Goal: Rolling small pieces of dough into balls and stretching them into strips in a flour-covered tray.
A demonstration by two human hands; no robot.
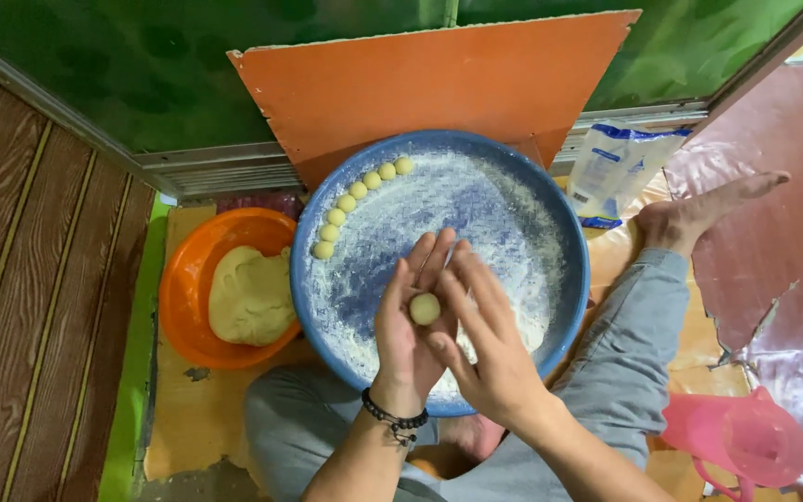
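Observation:
A small pale dough ball [425, 309] sits between my palms over a large blue floured tray [569, 232]. My left hand [403, 325], with a black bead bracelet at the wrist, cups it from the left, fingers up. My right hand [485, 344] presses against it from the right. Several finished dough balls [353, 200] lie in a curved row along the tray's upper-left rim. An orange bowl [183, 297] left of the tray holds a lump of dough [251, 296].
An orange board [439, 84] leans against the green wall behind the tray. A white and blue flour bag [620, 167] lies at right, near my bare foot [699, 214]. A pink plastic jug [741, 437] stands at lower right. Wooden panelling runs along the left.

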